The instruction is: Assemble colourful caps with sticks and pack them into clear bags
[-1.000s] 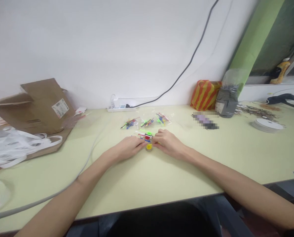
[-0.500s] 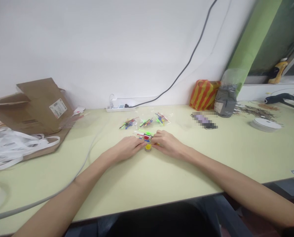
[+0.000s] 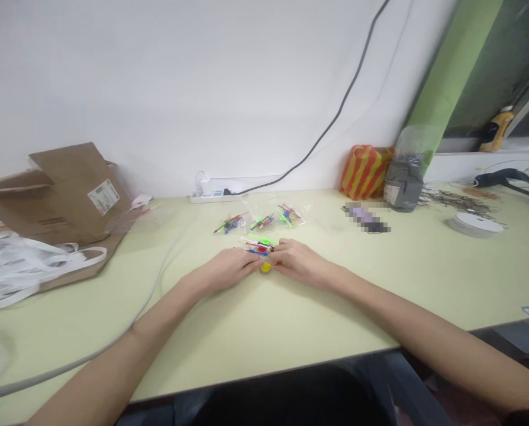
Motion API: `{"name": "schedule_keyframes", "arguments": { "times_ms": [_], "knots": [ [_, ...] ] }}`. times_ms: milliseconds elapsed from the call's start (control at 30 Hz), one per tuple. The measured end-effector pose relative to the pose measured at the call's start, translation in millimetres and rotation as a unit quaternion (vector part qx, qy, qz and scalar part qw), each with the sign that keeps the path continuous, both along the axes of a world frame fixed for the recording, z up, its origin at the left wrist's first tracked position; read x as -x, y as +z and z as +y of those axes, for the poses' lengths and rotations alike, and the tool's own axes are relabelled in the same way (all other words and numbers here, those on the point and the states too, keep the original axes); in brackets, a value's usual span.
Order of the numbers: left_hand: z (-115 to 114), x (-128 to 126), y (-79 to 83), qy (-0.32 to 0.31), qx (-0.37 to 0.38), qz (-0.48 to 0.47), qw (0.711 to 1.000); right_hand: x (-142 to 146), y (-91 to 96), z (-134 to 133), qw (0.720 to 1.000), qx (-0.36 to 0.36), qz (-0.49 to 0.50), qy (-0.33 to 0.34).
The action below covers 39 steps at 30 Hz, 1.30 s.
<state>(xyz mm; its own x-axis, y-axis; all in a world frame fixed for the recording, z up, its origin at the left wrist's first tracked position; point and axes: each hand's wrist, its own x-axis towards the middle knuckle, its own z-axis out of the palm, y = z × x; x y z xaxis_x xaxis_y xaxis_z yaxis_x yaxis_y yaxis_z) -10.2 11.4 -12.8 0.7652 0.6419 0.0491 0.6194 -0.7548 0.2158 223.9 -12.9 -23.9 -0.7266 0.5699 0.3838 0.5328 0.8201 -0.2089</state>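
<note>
My left hand (image 3: 229,269) and my right hand (image 3: 299,260) meet at the middle of the table, fingers closed. Between their fingertips is a small bundle of colourful plastic pieces (image 3: 261,248), with thin red, white, black and green sticks. A blue stick-like piece (image 3: 256,252) shows beside my left fingertips. Just below the fingertips sits a round yellow piece (image 3: 265,268). Whether a clear bag surrounds this bundle, I cannot make out. Behind it lie similar pieces in clear packets: a left packet (image 3: 232,222), a middle packet (image 3: 263,222) and a right packet (image 3: 290,215).
A cardboard box (image 3: 76,192) and tangled white ribbon (image 3: 11,266) occupy the left. A power strip (image 3: 211,196) lies by the wall. To the right are a phone (image 3: 366,219), a striped bag (image 3: 365,171), a grey bag (image 3: 404,183) and a white spool (image 3: 475,223).
Both hands stay at nearly the same place. The blue piece by the left fingertips shows more now, and the right fingers have shifted slightly. The whole view has moved a little.
</note>
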Motion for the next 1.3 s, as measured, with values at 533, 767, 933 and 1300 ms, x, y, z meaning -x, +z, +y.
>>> {"name": "schedule_keyframes", "arguments": {
  "times_ms": [533, 767, 933, 1300],
  "knots": [
    [-12.5, -6.8, 10.6, -0.011, -0.045, 0.0, 0.999, -1.5, -0.9, -2.6, 0.999, -0.03, 0.016, 0.003],
    [-13.9, -4.4, 12.0, -0.028, -0.044, 0.007, 0.999, -9.0, 6.3, 5.1, 0.997, -0.06, 0.041, -0.009],
    [-12.0, -4.6, 16.0, 0.005, -0.054, 0.045, 0.997, -52.3, 8.3, 35.9, 0.963, -0.075, 0.06, -0.252],
    [-14.1, -5.3, 18.2, -0.014, -0.122, -0.033, 0.992, -91.5, -6.8, 62.7, 0.867, 0.05, -0.126, -0.48]
  ]
}}
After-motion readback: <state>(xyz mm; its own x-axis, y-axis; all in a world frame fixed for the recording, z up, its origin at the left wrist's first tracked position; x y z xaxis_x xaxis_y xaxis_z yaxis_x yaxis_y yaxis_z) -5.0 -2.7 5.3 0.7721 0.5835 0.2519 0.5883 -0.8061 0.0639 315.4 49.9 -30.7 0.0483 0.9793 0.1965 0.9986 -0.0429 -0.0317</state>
